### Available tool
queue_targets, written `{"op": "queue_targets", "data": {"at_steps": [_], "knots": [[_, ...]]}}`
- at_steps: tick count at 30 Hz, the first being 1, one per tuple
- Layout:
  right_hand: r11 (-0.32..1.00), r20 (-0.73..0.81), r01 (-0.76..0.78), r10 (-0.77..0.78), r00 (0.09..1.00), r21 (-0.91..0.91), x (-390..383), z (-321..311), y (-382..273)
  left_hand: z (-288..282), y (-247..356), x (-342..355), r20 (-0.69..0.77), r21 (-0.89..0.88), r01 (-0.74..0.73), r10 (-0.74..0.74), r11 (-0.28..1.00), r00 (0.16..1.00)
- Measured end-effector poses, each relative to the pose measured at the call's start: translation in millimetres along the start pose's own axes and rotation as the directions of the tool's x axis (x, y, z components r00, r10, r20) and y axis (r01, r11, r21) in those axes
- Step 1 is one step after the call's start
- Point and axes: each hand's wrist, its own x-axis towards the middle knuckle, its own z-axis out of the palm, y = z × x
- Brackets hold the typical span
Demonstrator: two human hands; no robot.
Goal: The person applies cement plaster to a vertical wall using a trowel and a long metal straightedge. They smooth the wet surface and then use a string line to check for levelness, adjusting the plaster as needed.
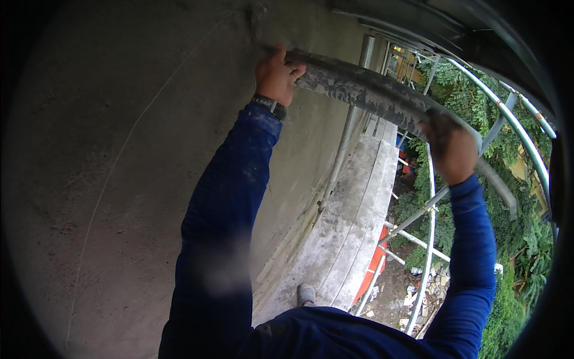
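Note:
A long dark bar that looks like a plasterer's straightedge (365, 90), smeared with grey plaster, stretches from the wall out to the right at head height. My left hand (278, 78) is closed round its wall-side end, thumb up, close to the wall. Toward the other end my right hand (452, 149) grips the bar; its fingers are dark and somewhat blurred. A blurred grey strip (499, 185) sticks out beyond that hand, and I cannot tell what it is. The grey plastered wall (119, 191) fills the left side, crossed by a thin pale line.
Below me a foot stands on narrow, dusty scaffold planks (353, 209) beside the wall. Metal poles (430, 239) rise on the right and one upright pole (344, 143) stands near the wall. Rubble (427, 293) lies far below, with green foliage (514, 287) beyond. Dark sheeting hangs overhead.

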Motion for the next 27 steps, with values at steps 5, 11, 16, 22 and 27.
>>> {"op": "queue_targets", "data": {"at_steps": [5,11,16,22,27], "knots": [[0.993,0.046,-0.045,0.040,0.998,0.114,-37,45,-20,-17,-4,4,0.002,0.033,0.069,-0.069,0.997,0.998],[0.946,0.127,-0.190,0.161,0.979,0.263,-71,81,-40,-19,2,-20,-0.089,0.212,0.125,-0.108,0.969,0.990],[0.922,0.142,-0.253,0.219,0.965,0.295,-128,106,-40,-36,-17,-46,0.053,0.366,0.148,-0.179,0.919,0.982],[0.932,0.232,-0.273,0.219,0.948,0.237,-223,100,-25,-69,-35,-110,0.282,0.351,0.136,-0.243,0.926,0.928],[0.969,0.322,-0.204,0.150,0.935,0.140,-291,75,-16,-97,-57,-174,0.323,0.250,0.148,-0.226,0.957,0.919]]}}
